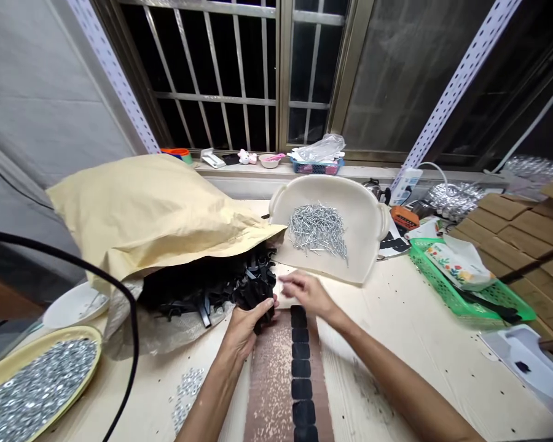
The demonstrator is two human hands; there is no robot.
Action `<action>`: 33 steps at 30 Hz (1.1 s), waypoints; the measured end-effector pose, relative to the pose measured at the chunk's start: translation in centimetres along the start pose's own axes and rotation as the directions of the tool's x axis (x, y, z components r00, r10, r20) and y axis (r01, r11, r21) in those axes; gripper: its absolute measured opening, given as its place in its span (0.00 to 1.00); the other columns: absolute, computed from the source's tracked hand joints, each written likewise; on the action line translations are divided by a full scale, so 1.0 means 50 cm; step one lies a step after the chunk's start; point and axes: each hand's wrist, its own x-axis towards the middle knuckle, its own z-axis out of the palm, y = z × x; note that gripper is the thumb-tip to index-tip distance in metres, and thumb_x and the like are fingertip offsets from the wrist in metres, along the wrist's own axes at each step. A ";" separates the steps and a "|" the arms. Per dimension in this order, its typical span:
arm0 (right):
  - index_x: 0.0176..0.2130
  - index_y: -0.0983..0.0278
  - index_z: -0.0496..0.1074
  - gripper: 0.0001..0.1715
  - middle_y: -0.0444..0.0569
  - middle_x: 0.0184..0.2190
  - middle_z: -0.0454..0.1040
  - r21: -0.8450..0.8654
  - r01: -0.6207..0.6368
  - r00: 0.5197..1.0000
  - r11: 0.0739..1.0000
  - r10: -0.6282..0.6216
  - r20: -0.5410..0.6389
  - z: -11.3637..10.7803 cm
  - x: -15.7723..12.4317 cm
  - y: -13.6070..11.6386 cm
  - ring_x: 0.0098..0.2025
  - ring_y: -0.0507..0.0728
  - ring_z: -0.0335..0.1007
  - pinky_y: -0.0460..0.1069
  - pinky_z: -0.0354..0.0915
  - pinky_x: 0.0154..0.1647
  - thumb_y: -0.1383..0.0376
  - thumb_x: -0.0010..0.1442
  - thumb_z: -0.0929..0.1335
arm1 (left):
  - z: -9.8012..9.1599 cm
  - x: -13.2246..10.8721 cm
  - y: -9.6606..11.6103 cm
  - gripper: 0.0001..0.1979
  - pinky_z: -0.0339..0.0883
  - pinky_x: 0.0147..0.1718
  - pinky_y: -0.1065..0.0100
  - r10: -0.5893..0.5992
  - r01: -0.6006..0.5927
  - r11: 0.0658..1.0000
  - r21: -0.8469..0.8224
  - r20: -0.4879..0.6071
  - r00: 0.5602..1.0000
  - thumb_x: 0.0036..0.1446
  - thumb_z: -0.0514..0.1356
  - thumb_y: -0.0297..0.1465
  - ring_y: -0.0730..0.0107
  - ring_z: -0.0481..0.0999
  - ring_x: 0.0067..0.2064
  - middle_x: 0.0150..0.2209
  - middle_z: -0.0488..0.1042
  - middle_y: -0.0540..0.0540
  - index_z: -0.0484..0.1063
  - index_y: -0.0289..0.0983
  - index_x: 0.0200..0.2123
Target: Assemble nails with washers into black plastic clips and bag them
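My left hand (246,325) is closed round a bunch of black plastic clips (253,294), at the mouth of a big beige sack (166,209). More black parts (198,288) spill from the sack's opening. Just right of the bunch hovers my right hand (306,293), fingers bent, apart and slightly blurred, with nothing visible in them. Below both hands lies a worn brown strip of board (271,380). A row of black rounded-square pads (301,369) runs along its right side.
Behind my hands stands a cream scoop-shaped tray (359,215) of metal pins. At left are a yellow tray (94,344) of metal nuts, loose nuts (188,387) and a black cable (133,331). A green basket (461,301) and cardboard boxes (511,233) are at right.
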 end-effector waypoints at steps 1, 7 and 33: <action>0.46 0.65 0.71 0.17 0.50 0.39 0.70 -0.143 -0.100 0.995 0.985 0.097 -0.032 -0.028 0.021 0.031 0.34 0.52 0.69 0.48 0.66 0.34 0.65 0.64 0.58 | 0.001 0.002 -0.002 0.20 0.75 0.32 0.62 -0.020 0.020 1.000 0.007 -0.006 1.000 0.33 0.73 0.29 0.61 0.77 0.34 0.33 0.78 0.40 0.76 0.29 0.33; 0.39 0.68 0.70 0.18 0.55 0.37 0.71 -0.502 -0.417 0.909 0.758 0.358 -0.214 -0.133 0.121 0.181 0.38 0.57 0.65 0.51 0.61 0.38 0.71 0.60 0.55 | 0.006 0.007 -0.015 0.20 0.75 0.31 0.62 0.025 -0.026 1.000 -0.006 -0.051 0.998 0.35 0.72 0.32 0.59 0.78 0.36 0.35 0.78 0.39 0.75 0.30 0.34; 0.43 0.59 0.71 0.12 0.47 0.40 0.73 0.102 0.172 0.964 0.980 -0.146 -0.224 -0.057 -0.020 -0.062 0.43 0.53 0.69 0.50 0.65 0.45 0.60 0.62 0.63 | 0.030 -0.025 -0.023 0.17 0.66 0.43 0.64 0.353 -0.312 0.841 0.442 -0.013 0.935 0.41 0.68 0.34 0.60 0.76 0.41 0.38 0.79 0.42 0.77 0.33 0.37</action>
